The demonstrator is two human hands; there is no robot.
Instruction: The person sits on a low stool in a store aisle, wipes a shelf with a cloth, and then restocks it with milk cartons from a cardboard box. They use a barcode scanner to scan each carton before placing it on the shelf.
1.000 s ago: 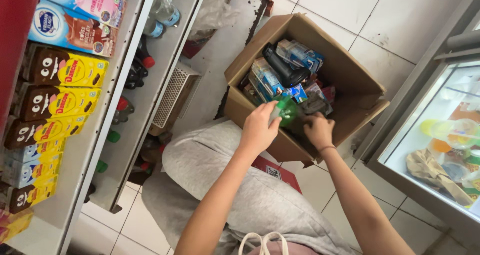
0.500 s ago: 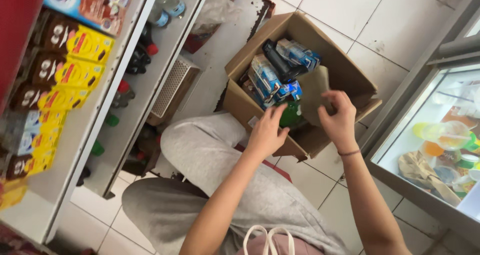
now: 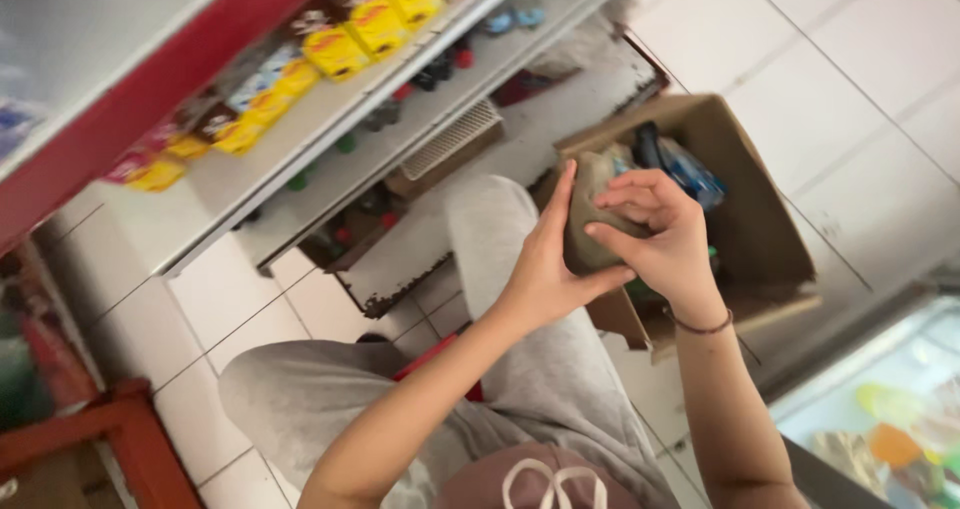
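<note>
A crumpled grey-brown piece of packing material [image 3: 590, 219] is gripped between both hands, held above the near edge of an open cardboard box [image 3: 760, 209]. The left hand [image 3: 545, 269] is pressed flat against its left side, fingers straight. The right hand [image 3: 665, 234] is curled over its right side, fingers bent onto it. Blue packaged goods [image 3: 690, 174] are seen in the box just beyond the right hand. Shelves with yellow cartons [image 3: 355, 39] are seen well left of the hands.

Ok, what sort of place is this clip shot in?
Most likely a small shop being restocked: shelves lined with yellow and brown drink cartons, bottles on the lower shelf, and an open cardboard box of packaged goods on the tiled floor.
</note>
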